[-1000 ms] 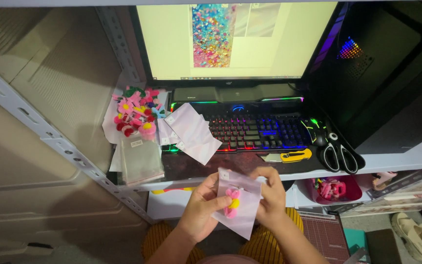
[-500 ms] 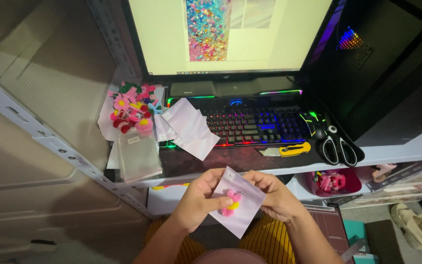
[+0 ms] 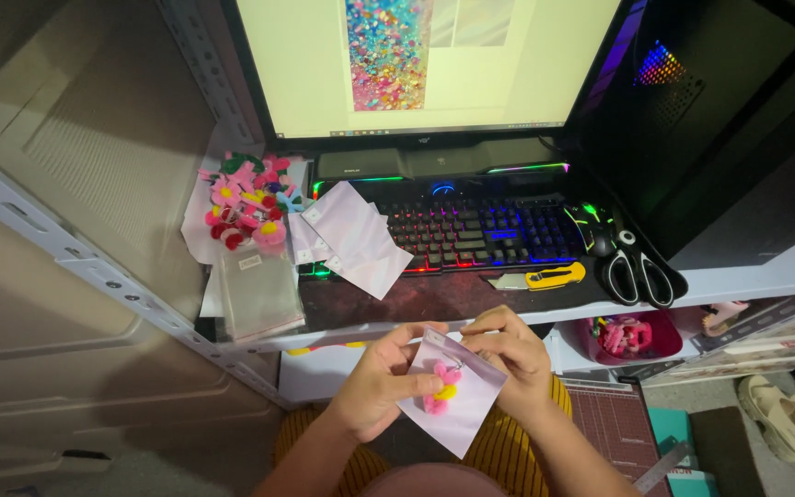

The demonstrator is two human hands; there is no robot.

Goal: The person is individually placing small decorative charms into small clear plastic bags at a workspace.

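left hand [image 3: 374,387] pinches small clear bag [image 3: 453,400] just below backlit keyboard [image 3: 480,235] | right hand [image 3: 508,354] grips bag's top edge | pink-yellow flower clip [image 3: 439,387] inside | bag tilted slightly since a second ago, grips unchanged; sealing looks underway

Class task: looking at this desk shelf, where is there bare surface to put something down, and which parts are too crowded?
Free: the dark strip of desk mat in front of the keyboard, between the loose packets and the yellow utility knife. Crowded: the left end, with the pile of flower clips and clear bags; the right end, with the scissors.
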